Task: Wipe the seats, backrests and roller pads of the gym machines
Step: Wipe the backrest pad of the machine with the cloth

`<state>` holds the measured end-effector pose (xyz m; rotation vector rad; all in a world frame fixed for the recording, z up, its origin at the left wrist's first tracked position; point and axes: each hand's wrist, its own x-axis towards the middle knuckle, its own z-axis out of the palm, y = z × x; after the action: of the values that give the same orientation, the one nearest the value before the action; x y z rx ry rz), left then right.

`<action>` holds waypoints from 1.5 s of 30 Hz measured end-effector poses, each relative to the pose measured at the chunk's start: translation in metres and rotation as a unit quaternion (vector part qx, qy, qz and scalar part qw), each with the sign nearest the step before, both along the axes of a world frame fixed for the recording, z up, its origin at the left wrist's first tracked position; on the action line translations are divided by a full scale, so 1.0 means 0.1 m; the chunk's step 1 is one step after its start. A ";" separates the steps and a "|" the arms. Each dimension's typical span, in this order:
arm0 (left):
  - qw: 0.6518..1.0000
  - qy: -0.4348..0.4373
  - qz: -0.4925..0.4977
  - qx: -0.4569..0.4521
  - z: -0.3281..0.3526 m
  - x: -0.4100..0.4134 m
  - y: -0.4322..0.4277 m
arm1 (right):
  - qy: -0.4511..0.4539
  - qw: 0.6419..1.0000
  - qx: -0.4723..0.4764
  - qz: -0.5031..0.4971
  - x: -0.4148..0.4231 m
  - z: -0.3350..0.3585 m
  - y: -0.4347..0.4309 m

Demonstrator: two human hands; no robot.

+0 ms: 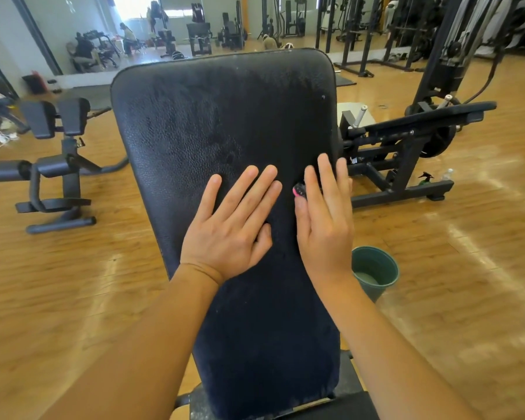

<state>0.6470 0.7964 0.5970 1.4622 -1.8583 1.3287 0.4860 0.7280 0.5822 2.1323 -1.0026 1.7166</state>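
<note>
Together on grainy, round-cornered black backrest (225,116); left hand (228,234), right hand (325,228)

Figure: surroundings to your right and left. A green bucket (387,263) holding pale liquid stands on the wooden floor (73,283) at your right. Farther right, note a spray bottle (425,179) with a black trigger, just beside a clear bottle (448,174). At far left, a white cord (2,137) lies loose on the floor.

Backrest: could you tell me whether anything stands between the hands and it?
Nothing visible does: the left hand and right hand lie flat on the backrest; a small black-and-pink item sits by the right thumb.
</note>
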 end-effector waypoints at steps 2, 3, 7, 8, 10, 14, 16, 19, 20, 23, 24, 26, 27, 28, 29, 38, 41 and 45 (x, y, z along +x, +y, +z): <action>1.000 -0.002 0.001 -0.004 -0.01 0.01 0.00 | -0.014 1.000 0.004 0.012 0.06 0.15 -0.03; 1.000 -0.003 0.001 -0.005 0.00 0.01 0.00 | -0.020 1.000 0.005 0.015 0.09 0.23 -0.06; 1.000 0.003 -0.002 -0.003 0.00 0.00 0.00 | -0.034 0.999 0.012 0.018 0.09 0.27 -0.08; 1.000 -0.001 0.001 -0.004 0.00 0.00 0.00 | -0.031 0.999 0.012 0.021 0.08 0.21 -0.05; 1.000 -0.002 0.004 -0.003 0.00 0.00 0.01 | -0.027 0.999 0.015 0.019 0.03 0.01 0.02; 1.000 -0.004 0.003 -0.002 -0.01 -0.02 0.00 | 0.002 1.000 0.006 -0.011 -0.01 -0.18 0.09; 1.000 0.000 0.004 -0.004 0.00 -0.01 0.00 | -0.008 1.000 -0.003 -0.016 0.02 -0.10 0.05; 1.000 -0.003 0.008 -0.005 -0.01 -0.01 0.01 | -0.018 1.000 0.002 0.003 0.06 0.04 0.01; 1.000 -0.002 0.007 -0.004 0.00 -0.01 0.01 | -0.022 1.000 0.009 0.010 0.07 0.06 0.00; 1.000 0.002 0.006 0.001 -0.01 0.00 0.01 | -0.026 0.999 0.024 0.008 0.04 -0.04 0.04; 1.000 0.001 0.007 0.000 0.00 0.00 0.01 | -0.026 0.999 0.027 0.003 0.02 -0.13 0.08; 1.000 0.000 0.006 0.002 0.00 -0.01 0.01 | -0.016 0.999 0.033 0.003 -0.02 -0.34 0.17; 1.000 -0.001 0.005 0.002 0.00 -0.01 0.01 | -0.006 0.999 0.034 0.005 -0.04 -0.41 0.20; 1.000 -0.002 0.005 0.000 -0.01 0.00 0.01 | 0.001 0.999 0.034 0.007 -0.05 -0.44 0.21; 1.000 -0.001 0.006 0.000 -0.01 -0.01 0.01 | 0.000 0.999 0.036 0.008 -0.05 -0.42 0.20; 1.000 -0.002 0.014 0.000 0.00 -0.01 0.01 | -0.018 0.997 0.073 0.015 -0.03 -0.31 0.21; 1.000 -0.002 0.016 0.002 -0.01 0.00 0.01 | 0.013 0.995 0.089 0.041 -0.12 -0.59 0.34; 1.000 -0.005 0.017 -0.001 -0.02 -0.01 0.01 | 0.051 0.995 0.067 0.062 -0.20 -0.59 0.31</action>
<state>0.6462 0.7974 0.5951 1.4949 -1.8464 1.3546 0.4662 0.7587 0.5228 2.3865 -1.0031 1.6151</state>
